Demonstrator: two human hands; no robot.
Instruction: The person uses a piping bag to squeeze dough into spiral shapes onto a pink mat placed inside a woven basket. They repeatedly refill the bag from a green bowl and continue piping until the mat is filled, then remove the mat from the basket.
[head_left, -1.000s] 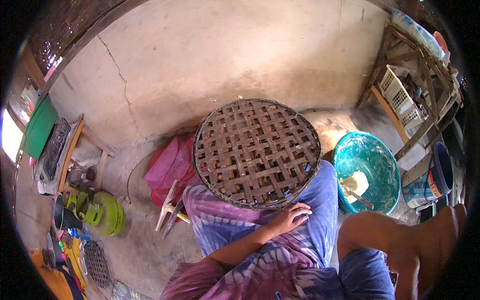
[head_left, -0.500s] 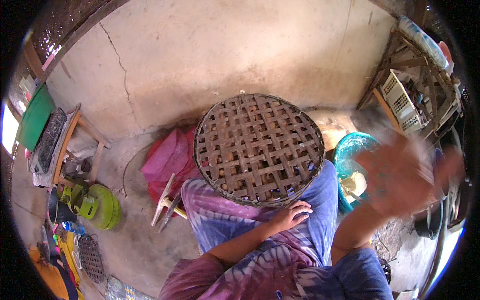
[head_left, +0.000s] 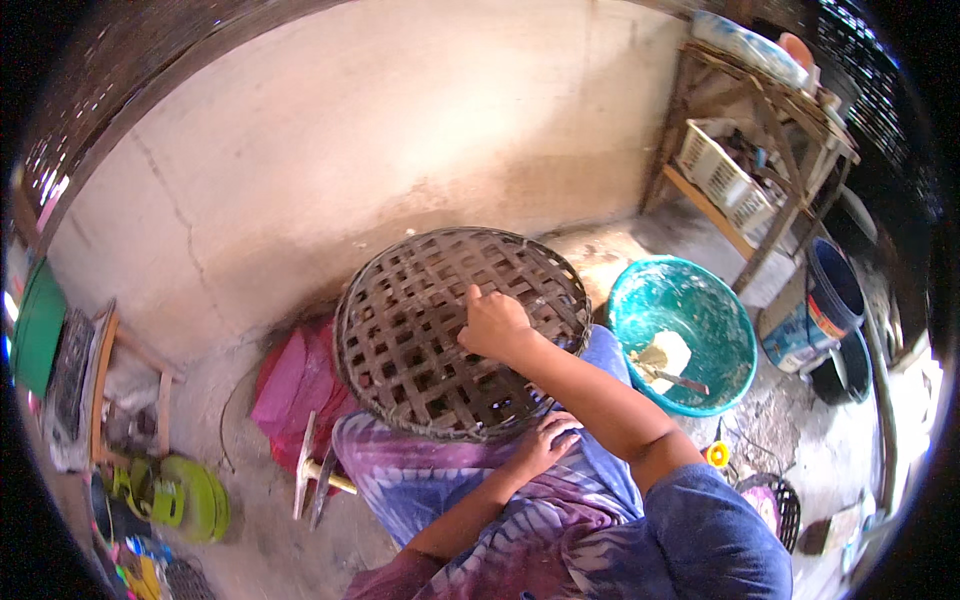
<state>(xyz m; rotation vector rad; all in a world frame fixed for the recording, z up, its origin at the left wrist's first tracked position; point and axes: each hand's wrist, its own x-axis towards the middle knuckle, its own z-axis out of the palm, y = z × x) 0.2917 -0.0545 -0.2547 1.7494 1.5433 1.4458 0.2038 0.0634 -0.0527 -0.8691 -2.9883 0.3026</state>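
A round basket (head_left: 400,345) of dark, loosely woven strips lies across my lap, its open-mesh face upward and its near rim by my knees. My right hand (head_left: 497,322) is over the middle of the weave, its fingers curled closed; what they hold, if anything, is hidden beneath them. My left hand (head_left: 548,443) rests on my thigh at the basket's near rim, its fingers slightly apart and nothing in them. To the right stands a turquoise basin (head_left: 725,315) smeared with white. Inside it are a pale lump of dough (head_left: 665,355) and a flat blade-like tool (head_left: 683,382).
Left of my knees lie red-pink cloth or netting (head_left: 290,385) and a T-shaped tool (head_left: 305,465). Farther left is a green gas cylinder (head_left: 195,500). Buckets (head_left: 835,285) stand past the basin. A wooden rack (head_left: 760,90) holds a white crate (head_left: 718,175). A plastered wall (head_left: 400,120) rises ahead.
My right hand, blurred above the basin half a second ago, has swung left onto the basket. My left hand stays on my thigh. The view has turned right, showing more of the basin and buckets.
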